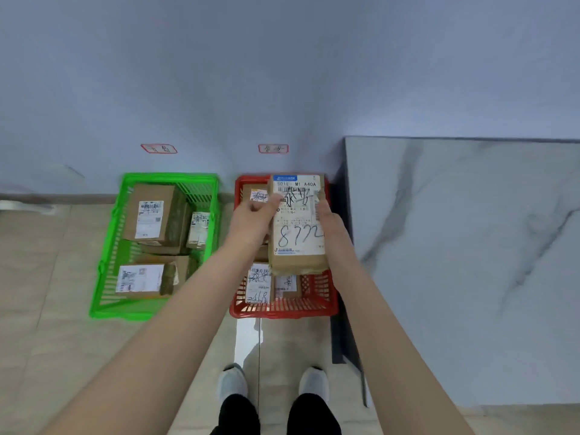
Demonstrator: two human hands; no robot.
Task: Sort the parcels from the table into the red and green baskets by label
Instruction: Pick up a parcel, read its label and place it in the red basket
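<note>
Cardboard parcel (pixel 298 224), rectangular and paper-labelled, gripped between both hands (pixel 251 219) (pixel 329 224) above slatted red basket (pixel 282 309).

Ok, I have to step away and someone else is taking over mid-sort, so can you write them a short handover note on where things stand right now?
Left hand and right hand: both grip one parcel, label up, held above the red basket.
Red basket: on the floor beside the table, already holding several labelled parcels under the held one.
Green basket: to its left, holding at least three boxes.
Done: parcels sit in both baskets.
Left: set the held parcel down. The visible part of the tabletop shows no parcels, but the rest is out of view, so check it.
</note>
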